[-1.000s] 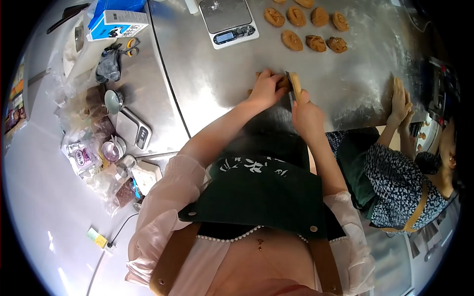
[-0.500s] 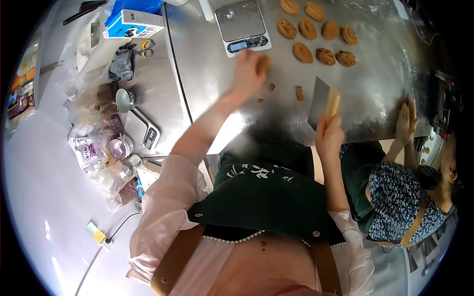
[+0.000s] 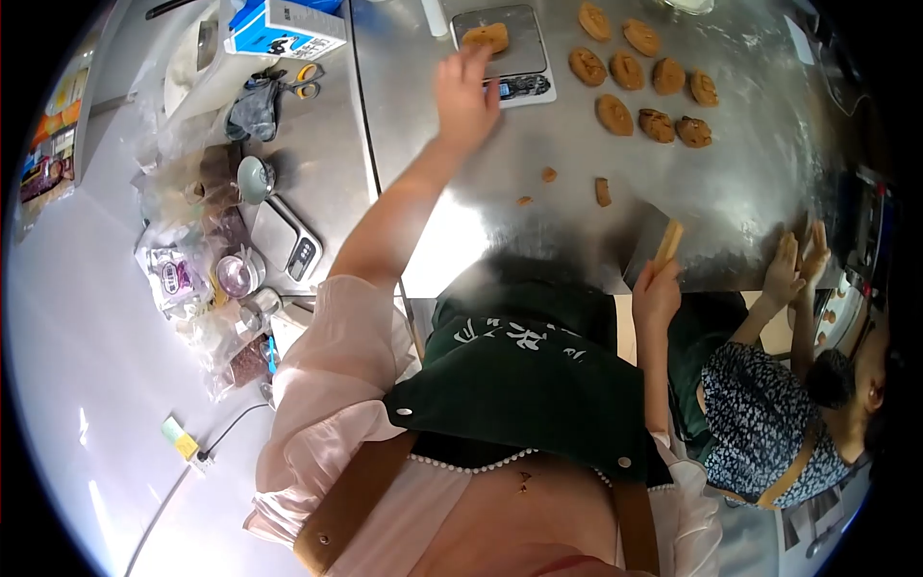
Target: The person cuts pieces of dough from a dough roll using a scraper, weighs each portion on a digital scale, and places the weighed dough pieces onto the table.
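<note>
On the kitchen scale (image 3: 524,58) lies a brown piece of dough (image 3: 488,37). My left hand (image 3: 465,101) reaches over the front of the scale, its fingers stretched toward the dough and the fingertips at its near edge; whether they still touch it I cannot tell. My right hand (image 3: 657,300) is closed round the wooden handle of a dough scraper (image 3: 650,238), whose metal blade is held near the front edge of the table. Small dough scraps (image 3: 603,191) lie between my hands.
Several dough pieces (image 3: 627,70) sit in rows right of the scale. At the right, a co-worker's hands (image 3: 788,269) are at the table edge. A second scale (image 3: 288,240), scissors (image 3: 308,82), a blue-white carton (image 3: 288,31) and plastic bags (image 3: 173,274) stand left.
My left hand has moved up onto the scale, and the dough piece it carried now lies on the platform. The right hand with the scraper has shifted slightly down in view.
</note>
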`<state>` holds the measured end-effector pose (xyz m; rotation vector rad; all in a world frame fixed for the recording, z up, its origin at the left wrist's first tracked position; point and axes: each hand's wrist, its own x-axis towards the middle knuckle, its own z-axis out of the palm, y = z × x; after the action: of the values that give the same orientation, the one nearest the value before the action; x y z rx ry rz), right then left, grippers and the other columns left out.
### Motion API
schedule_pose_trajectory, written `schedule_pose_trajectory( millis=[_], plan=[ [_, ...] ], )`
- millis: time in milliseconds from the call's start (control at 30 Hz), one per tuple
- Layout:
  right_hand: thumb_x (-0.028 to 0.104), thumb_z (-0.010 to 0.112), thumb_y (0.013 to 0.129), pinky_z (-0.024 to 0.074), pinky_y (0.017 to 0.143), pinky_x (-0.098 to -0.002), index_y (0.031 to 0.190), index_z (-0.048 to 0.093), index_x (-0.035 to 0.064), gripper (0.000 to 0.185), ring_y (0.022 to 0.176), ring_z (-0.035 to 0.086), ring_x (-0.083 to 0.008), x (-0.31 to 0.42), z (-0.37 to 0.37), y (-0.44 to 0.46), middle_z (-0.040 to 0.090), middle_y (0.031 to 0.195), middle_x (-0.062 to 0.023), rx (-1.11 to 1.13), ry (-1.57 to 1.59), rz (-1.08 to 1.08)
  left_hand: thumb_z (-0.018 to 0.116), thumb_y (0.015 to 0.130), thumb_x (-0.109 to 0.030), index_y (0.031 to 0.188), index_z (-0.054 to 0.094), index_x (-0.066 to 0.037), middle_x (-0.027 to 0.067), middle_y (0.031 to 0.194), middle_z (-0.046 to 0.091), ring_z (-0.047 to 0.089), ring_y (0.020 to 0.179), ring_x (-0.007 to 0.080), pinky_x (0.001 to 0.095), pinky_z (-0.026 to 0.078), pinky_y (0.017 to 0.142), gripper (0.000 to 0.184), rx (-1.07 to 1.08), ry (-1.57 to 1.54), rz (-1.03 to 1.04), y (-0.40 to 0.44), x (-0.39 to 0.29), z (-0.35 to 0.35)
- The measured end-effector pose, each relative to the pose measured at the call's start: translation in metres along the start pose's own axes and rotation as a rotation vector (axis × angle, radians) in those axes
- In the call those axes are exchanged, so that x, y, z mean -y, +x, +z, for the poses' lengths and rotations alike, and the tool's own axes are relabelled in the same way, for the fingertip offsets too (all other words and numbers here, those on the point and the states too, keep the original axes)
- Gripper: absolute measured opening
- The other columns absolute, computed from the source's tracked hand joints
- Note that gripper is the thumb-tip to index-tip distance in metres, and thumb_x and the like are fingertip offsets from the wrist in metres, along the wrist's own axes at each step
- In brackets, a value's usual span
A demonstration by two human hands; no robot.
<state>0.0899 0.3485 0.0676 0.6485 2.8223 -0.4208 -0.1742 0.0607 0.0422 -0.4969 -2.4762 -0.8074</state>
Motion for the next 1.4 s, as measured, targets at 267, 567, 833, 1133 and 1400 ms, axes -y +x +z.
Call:
schedule_pose_trajectory(
  millis=[267, 567, 833, 1133, 1400],
  plan=[
    [0.024, 0.053, 0.091, 0.0498, 0.057, -0.0469, 0.118, 0.040, -0.0030, 0.040, 0.065, 0.062, -0.0414, 0.001, 0.018, 0.006, 0.063, 0.075, -0.0247, -0.073, 0.053, -0.070, 0.069, 0.075, -0.011, 0.100, 0.064, -0.006, 0.0109, 0.099, 0.056, 0.055, 0.094, 0.0307, 0.0370, 0.049, 0.079, 0.026, 0.438, -0.231, -0.104, -0.110, -0.060, 0.017],
    [0.022, 0.054, 0.090, 0.0511, 0.055, -0.0474, 0.116, 0.041, -0.0036, 0.039, 0.062, 0.062, -0.0421, -0.005, 0.042, -0.002, 0.062, 0.072, -0.0254, -0.077, 0.020, -0.037, 0.066, 0.077, -0.007, 0.090, 0.061, -0.007, 0.0089, 0.096, 0.056, 0.056, 0.093, 0.0307, 0.0383, 0.049, 0.076, 0.014, 0.583, -0.262, -0.143, -0.132, -0.057, 0.031],
    [0.018, 0.056, 0.088, 0.0511, 0.051, -0.0452, 0.115, 0.042, -0.0058, 0.039, 0.058, 0.062, -0.0409, 0.000, 0.020, 0.000, 0.062, 0.067, -0.0242, -0.106, 0.042, -0.077, 0.063, 0.078, -0.002, 0.090, 0.060, -0.006, 0.0095, 0.092, 0.057, 0.058, 0.087, 0.0300, 0.0381, 0.050, 0.074, 0.013, 0.503, -0.394, -0.244, -0.142, -0.068, 0.011],
    [0.016, 0.056, 0.088, 0.0501, 0.050, -0.0449, 0.114, 0.042, -0.0058, 0.037, 0.057, 0.061, -0.0408, 0.006, 0.013, -0.005, 0.061, 0.066, -0.0234, -0.140, 0.036, -0.097, 0.061, 0.080, -0.002, 0.114, 0.059, -0.008, 0.0145, 0.120, 0.055, 0.055, 0.103, 0.0336, 0.0419, 0.047, 0.086, 0.035, 0.451, -0.298, -0.118, -0.137, -0.072, -0.008],
    [0.015, 0.056, 0.089, 0.0496, 0.053, -0.0448, 0.114, 0.042, -0.0051, 0.035, 0.060, 0.062, -0.0414, 0.004, 0.010, -0.004, 0.061, 0.068, -0.0234, -0.112, 0.073, -0.078, 0.076, 0.065, -0.009, 0.120, 0.056, -0.009, 0.0140, 0.118, 0.055, 0.052, 0.105, 0.0342, 0.0430, 0.044, 0.088, 0.059, 0.045, 0.111, -0.064, 0.021, 0.024, 0.023]
  ],
)
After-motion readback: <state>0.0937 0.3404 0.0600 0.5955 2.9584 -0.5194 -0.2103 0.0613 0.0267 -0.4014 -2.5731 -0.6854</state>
